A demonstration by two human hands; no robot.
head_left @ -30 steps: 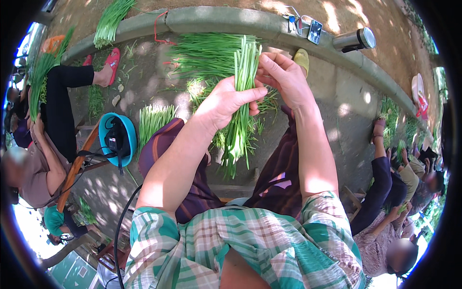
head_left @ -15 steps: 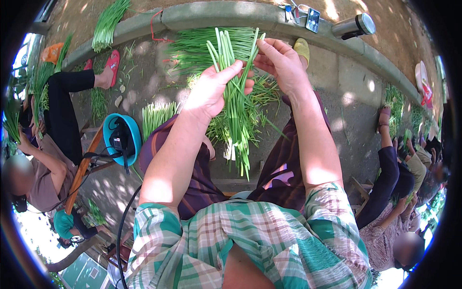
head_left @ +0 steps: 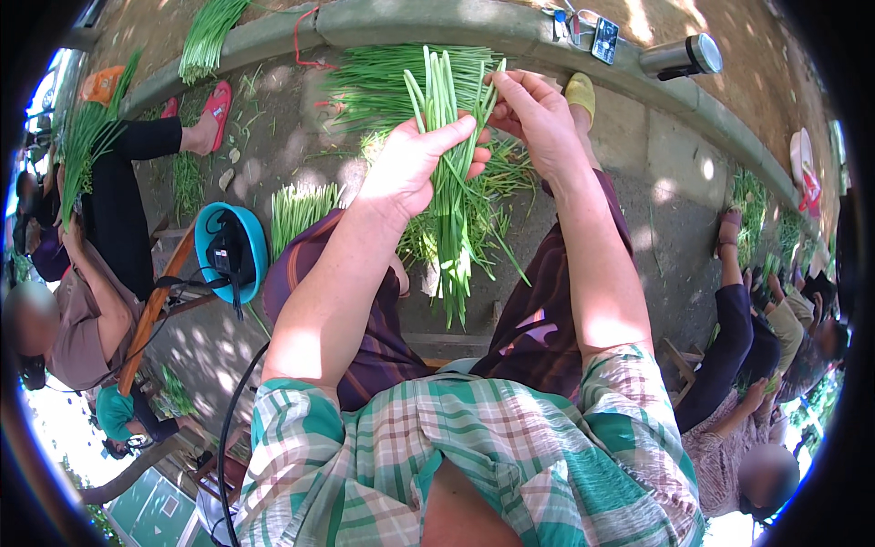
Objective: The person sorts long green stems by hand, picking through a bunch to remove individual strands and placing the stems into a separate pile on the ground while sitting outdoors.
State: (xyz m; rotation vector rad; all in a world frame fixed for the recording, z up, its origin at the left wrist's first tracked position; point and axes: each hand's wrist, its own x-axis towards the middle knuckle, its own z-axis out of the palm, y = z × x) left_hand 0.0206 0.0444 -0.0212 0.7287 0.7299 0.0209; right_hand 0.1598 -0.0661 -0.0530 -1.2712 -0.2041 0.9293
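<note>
My left hand (head_left: 407,164) is closed round a bunch of long green garlic chives (head_left: 450,214). The pale stalk ends stick up above the thumb, and the leafy ends hang down between my knees. At the upper right of the bunch, my right hand (head_left: 536,111) pinches a stalk near its pale end between thumb and fingertips. Beyond my hands lies a wide pile of chives (head_left: 392,77) on the ground. Loose green leaves (head_left: 506,178) are scattered below the bunch, partly hidden by it. Another bundle of chives (head_left: 299,214) stands beside my left knee.
A blue bucket (head_left: 259,260) holding a black device stands at my left, by a wooden bench (head_left: 182,264). On the far kerb (head_left: 437,23) are a phone (head_left: 604,41) and a metal flask (head_left: 670,59). People sit close on both sides, the left one with chives.
My hands and the bunch have shifted slightly right in the picture. My right hand still pinches at the stalk ends. The person at left has moved their chives.
</note>
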